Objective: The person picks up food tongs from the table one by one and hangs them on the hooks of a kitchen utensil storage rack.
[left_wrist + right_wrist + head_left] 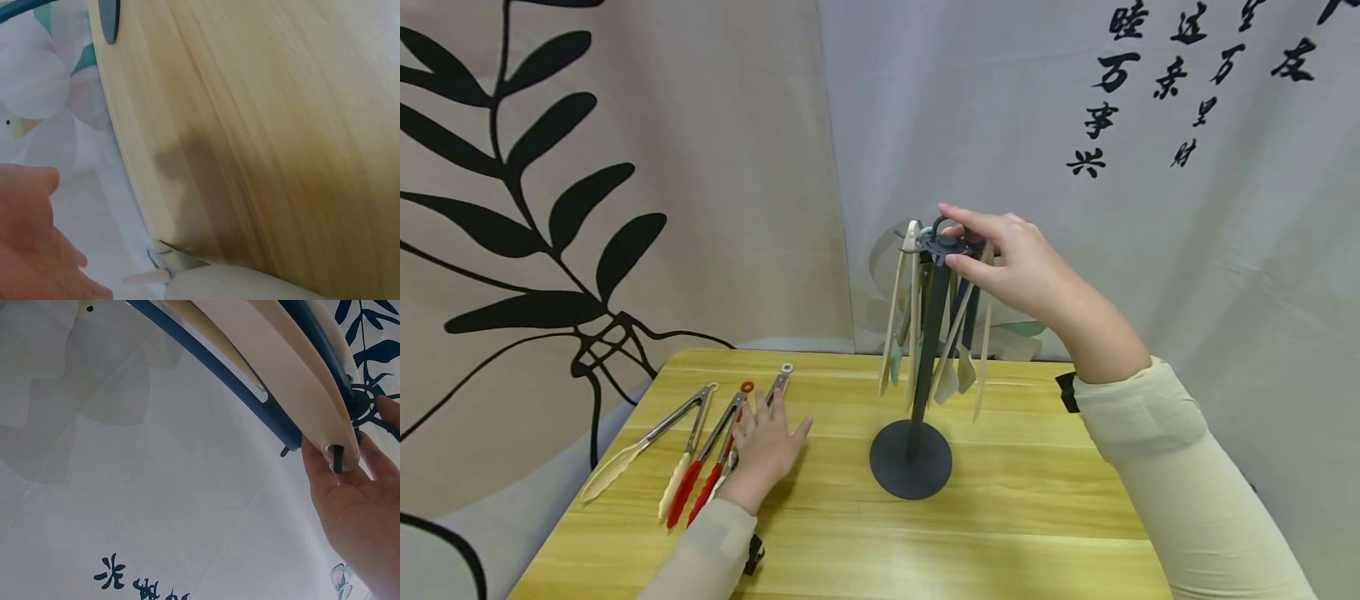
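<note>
A dark utensil stand (931, 350) stands upright on the wooden table, hung with spatulas and other utensils in cream and dark blue. With thumb and fingers around its top, my right hand (1022, 262) grips the stand near the ring. In the right wrist view, a cream handle (294, 369) hangs on a hook beside the fingers. My left hand (766, 454) is spread over the tongs at left, partly covering metal tongs (781, 380); whether it touches them I cannot tell. Red-tipped tongs (682, 492) and cream-tipped tongs (617, 472) lie to its left.
The stand's round base (910, 462) rests near the middle of the wooden table (1022, 508). Behind the table's far edge hangs a pale curtain (760, 167) with a leaf print and black characters.
</note>
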A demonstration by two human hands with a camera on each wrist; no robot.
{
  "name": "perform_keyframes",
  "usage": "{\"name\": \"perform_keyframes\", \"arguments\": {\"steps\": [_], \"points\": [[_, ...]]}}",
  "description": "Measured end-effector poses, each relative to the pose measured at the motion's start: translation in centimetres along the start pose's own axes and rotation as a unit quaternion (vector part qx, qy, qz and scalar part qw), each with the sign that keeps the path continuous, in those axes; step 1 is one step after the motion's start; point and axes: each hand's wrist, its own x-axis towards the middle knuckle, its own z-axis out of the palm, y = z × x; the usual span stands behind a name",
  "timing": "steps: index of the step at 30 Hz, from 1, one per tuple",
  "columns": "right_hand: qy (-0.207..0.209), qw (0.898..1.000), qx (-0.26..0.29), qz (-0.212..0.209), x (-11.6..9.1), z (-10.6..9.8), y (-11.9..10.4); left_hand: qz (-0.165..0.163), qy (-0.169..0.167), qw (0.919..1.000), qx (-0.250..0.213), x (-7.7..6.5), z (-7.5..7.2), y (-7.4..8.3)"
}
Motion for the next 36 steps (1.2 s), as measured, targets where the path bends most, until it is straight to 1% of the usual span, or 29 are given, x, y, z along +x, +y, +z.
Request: {"name": "perform_keyframes", "arguments": {"steps": [3, 7, 14, 21, 30, 36], "points": [[0.0, 1.0, -0.003, 0.0, -0.1, 0.0, 0.0, -0.013, -0.006, 0.9999, 0.002, 0.1, 0.1, -0.4], [0.0, 1.0, -0.002, 0.003, -0.2, 0.0, 0.0, -0.022, -0.009, 0.9997, 0.006, 0.1, 0.2, -0.9], [0.001, 1.0, -0.008, 0.009, -0.2, 0.1, -0.2, -0.025, -0.019, 0.9995, 0.012, -0.1, 0.1, -1.2], [0.001, 1.0, -0.008, 0.013, -0.3, 0.1, -0.4, -0.041, -0.037, 0.9983, 0.016, 0.2, 0.5, -1.6], [0.0, 1.0, -0.007, 0.016, -0.3, 0.1, -0.4, -0.048, -0.041, 0.9974, 0.034, 0.3, 0.6, -2.2], [-0.002, 1.0, -0.013, 0.021, -0.3, 0.1, -0.3, -0.059, -0.06, 0.9955, 0.045, 0.5, 0.4, -2.3]]}}
